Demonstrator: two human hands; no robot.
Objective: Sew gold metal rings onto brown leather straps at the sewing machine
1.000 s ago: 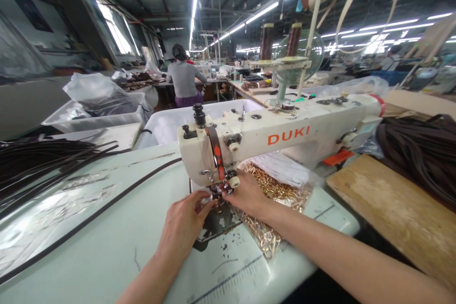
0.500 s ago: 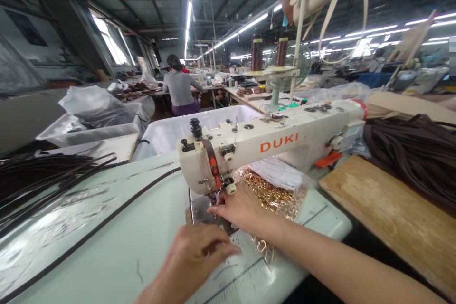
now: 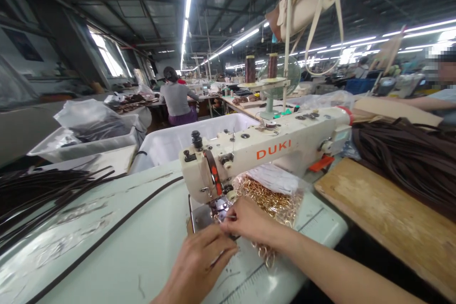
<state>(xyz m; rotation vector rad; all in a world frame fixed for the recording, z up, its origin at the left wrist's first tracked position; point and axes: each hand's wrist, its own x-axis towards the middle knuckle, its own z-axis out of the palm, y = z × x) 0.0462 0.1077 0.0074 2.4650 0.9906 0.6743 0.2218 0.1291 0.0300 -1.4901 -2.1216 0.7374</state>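
My left hand [image 3: 199,259] is closed in front of the sewing machine's needle area, with a thin shiny sliver showing between its fingers. What it holds is too small to name. Close against it, my right hand [image 3: 251,221] pinches at something small and dark below the presser foot, mostly hidden by the fingers. Above both hands stands the white sewing machine [image 3: 231,154]. A long dark brown strap [image 3: 117,225] crosses the pale green table and passes behind the machine head. Beside my right hand lies a clear bag of gold metal clasps [image 3: 263,194].
Dark straps are heaped at the left [image 3: 35,194] and at the right [image 3: 402,152] beyond a worn wooden board [image 3: 384,218]. White plastic bins [image 3: 164,135] stand behind the table. Thread spools [image 3: 250,69] rise above the machine. A co-worker [image 3: 178,97] sits farther back; another person's arm shows at right.
My right hand has drawn back from under the needle toward me. My left hand has closed its fingers and moved up beside it. The view has turned slightly right.
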